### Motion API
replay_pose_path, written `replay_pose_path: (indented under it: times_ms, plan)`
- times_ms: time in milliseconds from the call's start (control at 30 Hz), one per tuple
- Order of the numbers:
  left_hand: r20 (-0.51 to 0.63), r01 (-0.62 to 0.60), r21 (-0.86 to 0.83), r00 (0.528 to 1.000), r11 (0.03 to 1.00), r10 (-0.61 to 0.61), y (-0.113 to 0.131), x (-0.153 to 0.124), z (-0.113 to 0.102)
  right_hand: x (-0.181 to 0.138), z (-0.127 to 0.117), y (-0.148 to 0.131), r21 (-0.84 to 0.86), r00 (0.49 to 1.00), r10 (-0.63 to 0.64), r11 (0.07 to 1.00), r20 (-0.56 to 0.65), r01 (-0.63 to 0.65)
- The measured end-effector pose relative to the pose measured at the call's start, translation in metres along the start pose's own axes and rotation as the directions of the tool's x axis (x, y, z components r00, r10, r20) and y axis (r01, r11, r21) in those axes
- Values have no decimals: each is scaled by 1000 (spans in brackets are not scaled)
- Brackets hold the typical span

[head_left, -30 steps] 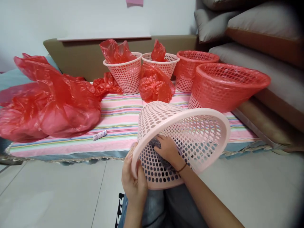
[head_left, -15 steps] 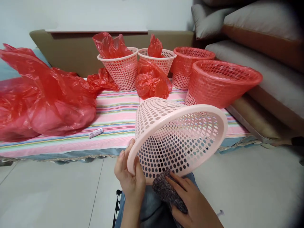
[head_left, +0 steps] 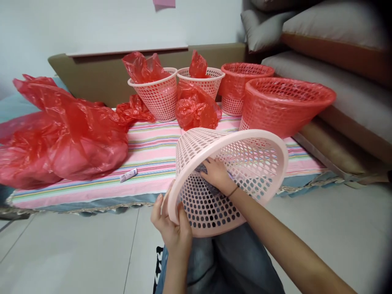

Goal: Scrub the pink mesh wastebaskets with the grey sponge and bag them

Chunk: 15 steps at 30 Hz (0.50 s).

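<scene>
A pink perforated plastic wastebasket (head_left: pixel 196 152) lies tilted on its side above my lap, its mouth facing me. My left hand (head_left: pixel 173 224) grips its rim at the lower left, thumb inside and fingers outside. Reaching into the basket, my right hand (head_left: pixel 218 175) is closed on a dark grey cloth (head_left: pixel 211 188). The cloth is against the basket's inner wall, partly hidden by the hand.
On the striped bedspread (head_left: pixel 153 157) stand two pink baskets (head_left: pixel 159 100) with red bags in them and two baskets lined with red plastic (head_left: pixel 275 110). Loose red bags (head_left: pixel 73 143) and a small white tube (head_left: pixel 128 174) lie left. Cushions (head_left: pixel 337 81) are stacked right.
My right hand has moved with the cloth from the basket's lower rim up into its inside. My left hand still grips the rim. The view has shifted slightly.
</scene>
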State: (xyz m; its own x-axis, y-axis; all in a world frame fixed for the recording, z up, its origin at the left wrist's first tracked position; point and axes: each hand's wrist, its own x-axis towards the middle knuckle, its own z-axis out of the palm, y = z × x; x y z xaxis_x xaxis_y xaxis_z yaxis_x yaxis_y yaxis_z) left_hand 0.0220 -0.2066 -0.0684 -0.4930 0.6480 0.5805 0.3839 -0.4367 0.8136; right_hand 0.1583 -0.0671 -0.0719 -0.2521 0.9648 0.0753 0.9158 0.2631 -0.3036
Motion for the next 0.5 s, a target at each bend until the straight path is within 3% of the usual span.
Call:
replay_pose_path:
  times_ms: [100, 200, 500]
  plan:
    - [-24, 74, 27, 997, 997, -73, -3, -6, 0, 19, 22, -2, 3, 1000, -9, 1000, 27, 9]
    - [-16, 90, 27, 996, 996, -90, -2, -9, 2, 19, 33, 2, 14, 999, -12, 1000, 42, 11]
    - [-12, 61, -14, 998, 998, -61, 10, -1, 6, 23, 37, 8, 49, 998, -12, 999, 59, 9]
